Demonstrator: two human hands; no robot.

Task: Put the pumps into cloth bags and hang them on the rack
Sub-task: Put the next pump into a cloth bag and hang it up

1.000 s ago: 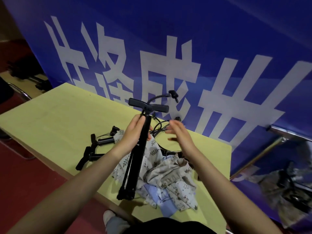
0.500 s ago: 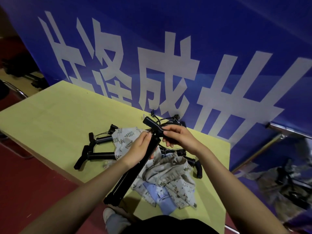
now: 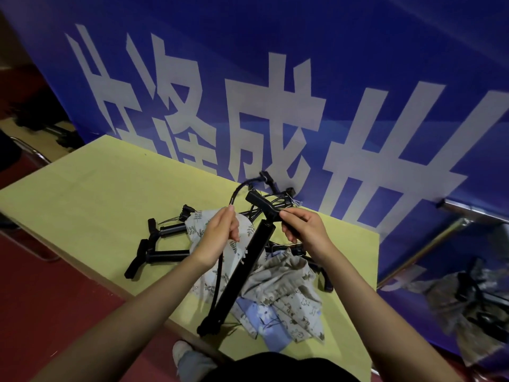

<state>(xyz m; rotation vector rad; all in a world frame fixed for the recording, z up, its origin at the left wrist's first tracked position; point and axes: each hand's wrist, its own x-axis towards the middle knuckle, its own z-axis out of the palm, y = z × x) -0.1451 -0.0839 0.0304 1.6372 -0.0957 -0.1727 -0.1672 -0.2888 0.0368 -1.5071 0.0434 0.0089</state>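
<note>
Black pump (image 3: 242,271) held tilted over the counter (image 3: 91,194), above the cloth bags (image 3: 283,288). Right hand (image 3: 305,230) clamped on its handle at 1 o'clock; left hand (image 3: 220,230) pinches its hose (image 3: 237,193) at 11 o'clock. Two more pumps (image 3: 162,246) lie at 9 o'clock.
</note>
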